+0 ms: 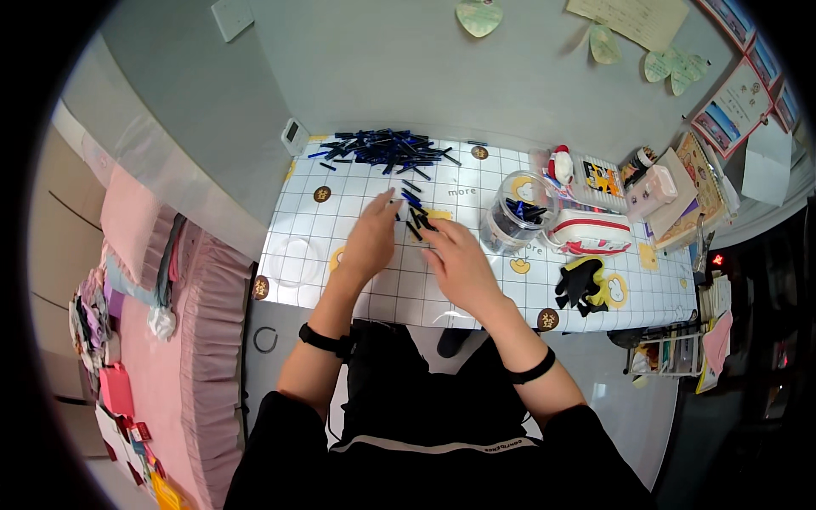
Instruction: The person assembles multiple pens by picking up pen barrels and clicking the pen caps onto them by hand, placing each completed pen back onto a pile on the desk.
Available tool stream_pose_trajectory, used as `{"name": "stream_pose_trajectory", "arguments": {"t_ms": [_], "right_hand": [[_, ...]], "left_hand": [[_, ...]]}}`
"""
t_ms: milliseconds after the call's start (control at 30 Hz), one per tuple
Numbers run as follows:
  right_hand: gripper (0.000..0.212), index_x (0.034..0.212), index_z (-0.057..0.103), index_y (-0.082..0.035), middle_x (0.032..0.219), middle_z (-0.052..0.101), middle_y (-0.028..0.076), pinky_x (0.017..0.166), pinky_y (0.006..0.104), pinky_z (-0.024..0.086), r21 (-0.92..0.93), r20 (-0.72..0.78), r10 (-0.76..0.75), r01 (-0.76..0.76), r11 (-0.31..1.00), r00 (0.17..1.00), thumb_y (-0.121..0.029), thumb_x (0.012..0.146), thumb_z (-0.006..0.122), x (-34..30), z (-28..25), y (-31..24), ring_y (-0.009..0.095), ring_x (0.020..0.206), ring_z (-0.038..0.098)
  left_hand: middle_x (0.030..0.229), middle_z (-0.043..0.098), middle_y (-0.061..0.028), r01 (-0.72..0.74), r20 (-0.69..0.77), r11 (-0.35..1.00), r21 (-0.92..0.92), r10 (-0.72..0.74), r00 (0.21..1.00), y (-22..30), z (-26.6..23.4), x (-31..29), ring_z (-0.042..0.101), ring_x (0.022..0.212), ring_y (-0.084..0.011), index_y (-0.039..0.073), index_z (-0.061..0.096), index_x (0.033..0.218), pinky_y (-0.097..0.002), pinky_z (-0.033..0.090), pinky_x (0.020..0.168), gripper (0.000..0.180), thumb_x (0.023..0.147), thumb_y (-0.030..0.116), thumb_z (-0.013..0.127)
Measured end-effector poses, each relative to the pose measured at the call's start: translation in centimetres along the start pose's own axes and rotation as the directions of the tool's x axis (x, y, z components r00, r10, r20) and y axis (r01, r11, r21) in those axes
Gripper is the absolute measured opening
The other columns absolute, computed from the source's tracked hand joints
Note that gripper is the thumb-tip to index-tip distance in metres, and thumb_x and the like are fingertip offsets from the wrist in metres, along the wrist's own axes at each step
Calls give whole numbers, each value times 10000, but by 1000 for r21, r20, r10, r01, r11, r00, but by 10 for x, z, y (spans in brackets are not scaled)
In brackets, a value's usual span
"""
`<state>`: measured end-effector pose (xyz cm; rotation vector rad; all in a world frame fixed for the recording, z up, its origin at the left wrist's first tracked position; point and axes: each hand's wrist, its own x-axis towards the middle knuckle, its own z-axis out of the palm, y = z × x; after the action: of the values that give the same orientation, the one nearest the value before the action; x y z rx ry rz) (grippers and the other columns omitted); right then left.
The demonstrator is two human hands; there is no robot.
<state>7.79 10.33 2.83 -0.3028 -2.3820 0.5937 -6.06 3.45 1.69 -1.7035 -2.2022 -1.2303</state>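
Several short dark blue and black tubes, which look like ink cartridges (412, 197), lie loosely in a line between my hands. My left hand (371, 238) is at the left of this line, its fingertips pinched around what appears to be one dark cartridge. From the right, my right hand (465, 268) reaches in with thumb and forefinger closed on black cartridges at the near end of the line. Farther back on the table lies a large heap of the same cartridges (387, 151). A clear round jar (507, 231), right of my right hand, holds more of them.
The table (467, 178) has a white grid-patterned cover. A clear round lid (297, 259) lies at the left. On the right are a white-and-red pencil case (591, 232), black-and-yellow gloves (582, 285), a pink box (650, 191) and stacked books (699, 183). A wall closes off the back.
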Motion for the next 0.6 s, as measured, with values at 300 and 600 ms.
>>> {"name": "stream_pose_trajectory", "arguments": {"t_ms": [300,600], "right_hand": [[324,996,444,77,1088,405,182,849,336,326,-165,167,64,-36,986,984,-64,712,508,-6,16,2,298,984,389],[245,931,495,36,977,474,143,774,327,380,-14,68,68,-67,998,995,-17,692,510,-3,14,13,295,894,438]], "left_hand": [[1063,467,-154,38,168,999,37,-43,985,8,9,-23,459,960,-289,-22,491,969,-316,388,799,267,711,-21,422],[905,514,-142,-19,6,999,-36,19,1000,18,17,-21,483,844,-285,-25,525,861,-331,398,734,207,660,20,527]]}}
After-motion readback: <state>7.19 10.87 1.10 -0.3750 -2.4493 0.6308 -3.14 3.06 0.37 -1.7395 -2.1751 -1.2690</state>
